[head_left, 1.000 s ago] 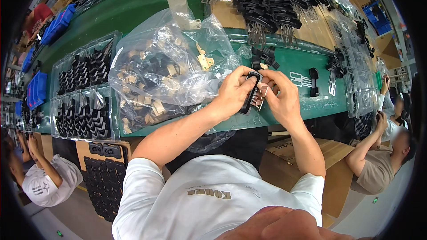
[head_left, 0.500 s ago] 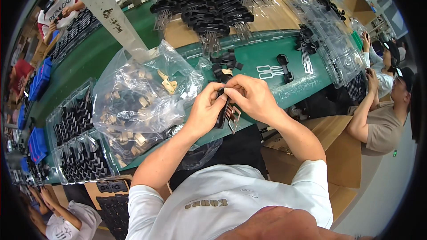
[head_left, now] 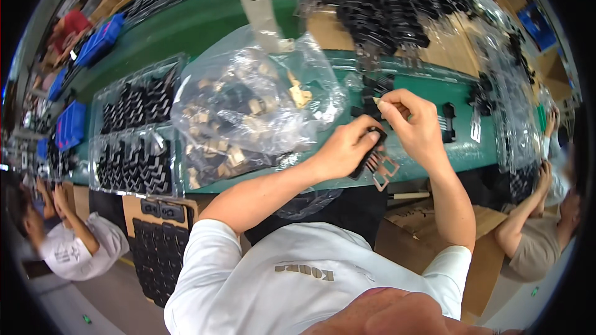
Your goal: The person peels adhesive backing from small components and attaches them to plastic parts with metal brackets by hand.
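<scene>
My left hand point(head_left: 349, 147) is closed around a black plastic part point(head_left: 374, 142). Flat copper-coloured metal prongs point(head_left: 386, 172) stick out of that part toward the table's near edge. Just to the right and slightly farther away, my right hand point(head_left: 415, 125) pinches a small pale piece point(head_left: 377, 101) between thumb and fingertips, apart from the black part. Its exact kind is too small to make out. Behind my hands lie a few loose black parts point(head_left: 376, 83). Left of them, a clear plastic bag point(head_left: 248, 87) holds many beige pieces, with one larger beige piece point(head_left: 300, 95) near its right side.
A large heap of black parts with metal prongs point(head_left: 385, 12) covers cardboard at the back. Clear trays of black pieces point(head_left: 136, 164) stand at left. Another black part point(head_left: 448, 123) lies beyond my right hand. An open cardboard box point(head_left: 459, 242) sits below right; co-workers are on both sides.
My hands have come apart: the right has lifted off the black part and now pinches a small pale piece. The left still holds the part. The whole view has shifted.
</scene>
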{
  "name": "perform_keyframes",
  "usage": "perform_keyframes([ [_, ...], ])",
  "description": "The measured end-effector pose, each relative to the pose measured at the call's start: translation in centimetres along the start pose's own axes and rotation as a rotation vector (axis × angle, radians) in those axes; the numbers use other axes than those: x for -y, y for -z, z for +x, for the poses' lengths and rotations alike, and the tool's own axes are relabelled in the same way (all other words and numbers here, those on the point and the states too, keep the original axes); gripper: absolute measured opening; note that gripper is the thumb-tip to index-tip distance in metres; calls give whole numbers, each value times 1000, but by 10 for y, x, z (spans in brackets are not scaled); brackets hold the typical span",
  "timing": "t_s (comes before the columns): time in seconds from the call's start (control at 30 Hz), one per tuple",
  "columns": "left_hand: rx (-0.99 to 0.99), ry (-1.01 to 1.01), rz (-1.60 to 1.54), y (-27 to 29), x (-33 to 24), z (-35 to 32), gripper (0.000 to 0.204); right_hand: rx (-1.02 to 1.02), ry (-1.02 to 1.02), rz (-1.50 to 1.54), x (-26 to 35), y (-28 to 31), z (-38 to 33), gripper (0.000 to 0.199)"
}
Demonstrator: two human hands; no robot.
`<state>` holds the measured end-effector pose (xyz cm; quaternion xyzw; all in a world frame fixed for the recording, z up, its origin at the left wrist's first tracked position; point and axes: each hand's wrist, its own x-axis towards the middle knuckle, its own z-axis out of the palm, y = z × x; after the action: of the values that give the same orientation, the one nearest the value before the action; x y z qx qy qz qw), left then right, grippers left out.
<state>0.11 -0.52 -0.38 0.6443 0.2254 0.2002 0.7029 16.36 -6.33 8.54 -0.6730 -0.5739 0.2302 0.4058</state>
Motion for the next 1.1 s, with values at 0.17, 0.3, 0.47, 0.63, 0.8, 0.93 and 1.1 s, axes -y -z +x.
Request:
perform_keyframes([
  [0.17, -27, -62, 56, 0, -2, 1, 21, 218, 220, -102, 29, -32, 47, 11],
  [0.3, -39, -131, 97, 0, 4, 2, 25, 403, 459, -175, 48, -74, 87, 12],
  [0.47, -41, -175, 188, -7, 22, 10, 28, 542, 750, -261, 42, -139, 118, 15],
  [0.63, -159, -382, 222, -12, 43, 13, 30, 543, 950, -519, 51, -186, 119, 16],
  [0.8, -136, -409, 174, -11, 31, 12, 31, 779, 867, -681, 39, -203, 133, 21],
  [0.93, -49, -251, 136, -7, 30, 10, 31, 746, 895, -512, 38, -207, 134, 17],
  [1.1, -25, -207, 107, -6, 32, 15, 29, 487, 925, -217, 42, -189, 130, 10],
])
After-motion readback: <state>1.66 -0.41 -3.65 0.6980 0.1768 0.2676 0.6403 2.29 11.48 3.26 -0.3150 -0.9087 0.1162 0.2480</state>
